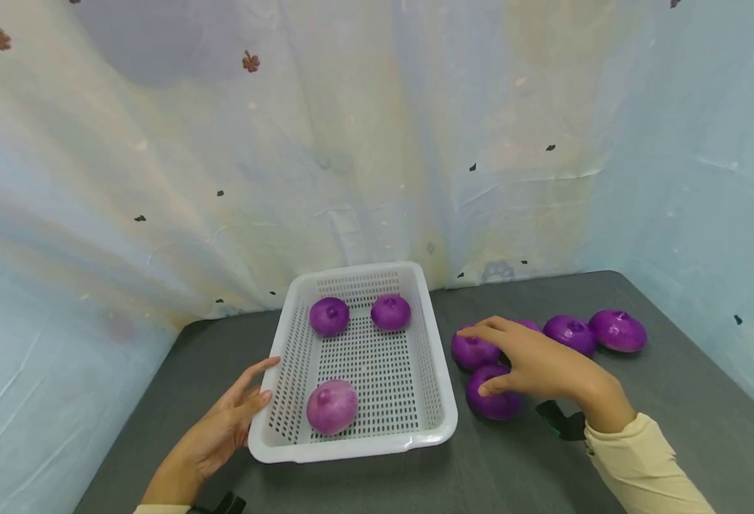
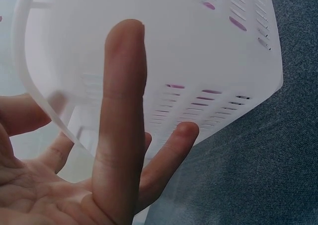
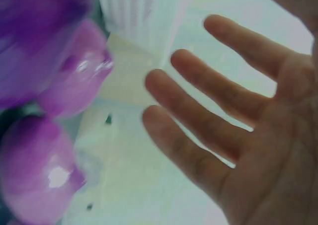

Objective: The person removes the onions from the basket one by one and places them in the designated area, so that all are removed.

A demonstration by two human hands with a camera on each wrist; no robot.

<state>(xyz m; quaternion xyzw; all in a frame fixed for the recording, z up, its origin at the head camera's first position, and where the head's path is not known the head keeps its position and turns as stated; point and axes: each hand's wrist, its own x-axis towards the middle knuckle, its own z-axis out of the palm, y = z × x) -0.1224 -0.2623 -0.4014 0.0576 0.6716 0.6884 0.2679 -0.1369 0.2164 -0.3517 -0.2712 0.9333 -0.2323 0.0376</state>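
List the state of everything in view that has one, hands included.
Basket: open-topped, partly filled
Pale onion: in basket, whole
Two dark onions: in basket, whole, apart
Near pair of onions: on table, whole
Far-right onions: on table, whole
Fifth table onion: mostly hidden
Left hand: at basket's left rim, fingers extended
Right hand: over near pair, fingers spread; contact unclear
Curtain: hanging, creased
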